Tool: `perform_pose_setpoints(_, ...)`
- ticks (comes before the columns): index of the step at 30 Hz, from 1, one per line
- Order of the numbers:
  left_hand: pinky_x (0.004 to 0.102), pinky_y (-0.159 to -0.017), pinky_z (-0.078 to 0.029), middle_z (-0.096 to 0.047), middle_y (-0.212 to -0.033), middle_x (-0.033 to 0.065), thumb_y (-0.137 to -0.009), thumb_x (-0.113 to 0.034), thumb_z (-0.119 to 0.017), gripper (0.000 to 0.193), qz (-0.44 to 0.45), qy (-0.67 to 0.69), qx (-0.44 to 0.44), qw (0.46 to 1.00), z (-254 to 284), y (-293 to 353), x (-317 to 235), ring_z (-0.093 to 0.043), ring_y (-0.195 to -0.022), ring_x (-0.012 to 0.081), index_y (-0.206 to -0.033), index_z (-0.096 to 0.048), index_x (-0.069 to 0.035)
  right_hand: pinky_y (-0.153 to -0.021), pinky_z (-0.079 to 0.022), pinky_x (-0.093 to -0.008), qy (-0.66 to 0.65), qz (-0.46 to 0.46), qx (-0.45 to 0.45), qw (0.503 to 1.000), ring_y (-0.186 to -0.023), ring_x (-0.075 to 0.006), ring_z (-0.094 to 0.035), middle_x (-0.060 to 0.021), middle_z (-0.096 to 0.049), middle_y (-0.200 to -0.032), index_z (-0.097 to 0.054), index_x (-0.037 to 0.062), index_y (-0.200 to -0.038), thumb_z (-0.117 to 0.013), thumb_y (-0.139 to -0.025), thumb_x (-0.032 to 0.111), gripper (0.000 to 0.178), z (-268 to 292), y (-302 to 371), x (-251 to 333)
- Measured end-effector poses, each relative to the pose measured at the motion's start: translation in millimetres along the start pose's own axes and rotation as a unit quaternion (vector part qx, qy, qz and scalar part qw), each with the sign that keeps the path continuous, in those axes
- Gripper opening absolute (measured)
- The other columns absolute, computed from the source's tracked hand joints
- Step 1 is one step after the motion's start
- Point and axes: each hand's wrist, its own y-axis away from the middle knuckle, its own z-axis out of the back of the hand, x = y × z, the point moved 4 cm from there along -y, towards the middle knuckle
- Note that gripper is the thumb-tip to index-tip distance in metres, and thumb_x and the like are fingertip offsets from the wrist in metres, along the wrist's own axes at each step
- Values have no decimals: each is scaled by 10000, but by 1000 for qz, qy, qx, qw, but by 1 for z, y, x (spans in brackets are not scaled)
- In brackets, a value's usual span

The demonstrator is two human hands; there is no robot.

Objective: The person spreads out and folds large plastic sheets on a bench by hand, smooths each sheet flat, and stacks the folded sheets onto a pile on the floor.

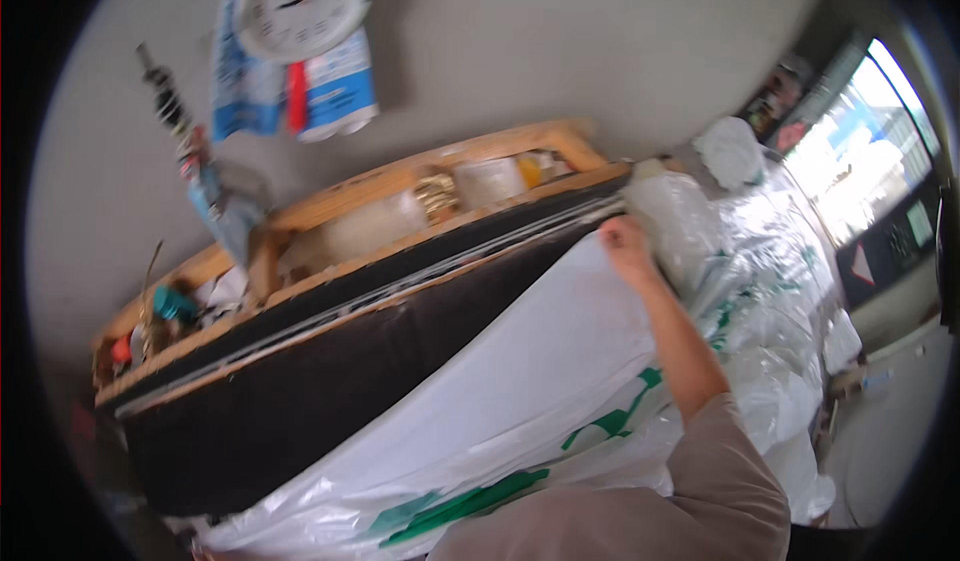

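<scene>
A large white plastic sheet (520, 361) with green print stretches across the dark work surface (270, 431), its far edge running taut on a slant. At the sheet's far right corner, my right hand (625, 243) is closed with the plastic pinched in its fingers, beside the dark surface's back edge. Only a sliver of my left hand (203, 553) shows at the lower left, by the sheet's other end. Its fingers are cut off and blurred. The sheet's near part is hidden behind my body and sleeve.
Along the back runs a wooden trough (350, 231) holding a gold-coloured roll, a teal item (175, 304) and small odds and ends. Crumpled clear plastic bags (760, 291) pile up on the right. A round clock (303, 6) hangs on the wall; a bright window (860, 151) is at far right.
</scene>
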Motion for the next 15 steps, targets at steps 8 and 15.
perform_pose_setpoints(8, 427, -827, -418, -576, -1045, 222, -859, -193, -378, 317, 187, 116, 194, 956, -94, -26, -177, -542, -980, 399, -1152, -455, -99, -845, -398, -424, 144, -113, -189, 965, -1004, -414, -499, -247, -542, -1040, -461, -3, -1039, -377, -908, 162, 227, 26, -17, -90)
perform_pose_setpoints(15, 474, -791, -416, -547, -1091, 200, -888, -217, -363, 246, 157, 62, 196, 966, -132, -58, -231, -509, -990, 415, -1061, -449, -65, -821, -415, -403, 144, -274, -119, 943, -940, -344, -548, -198, -572, -973, -526, -35, -969, -476, -836, 168, 247, -3, -63, -74)
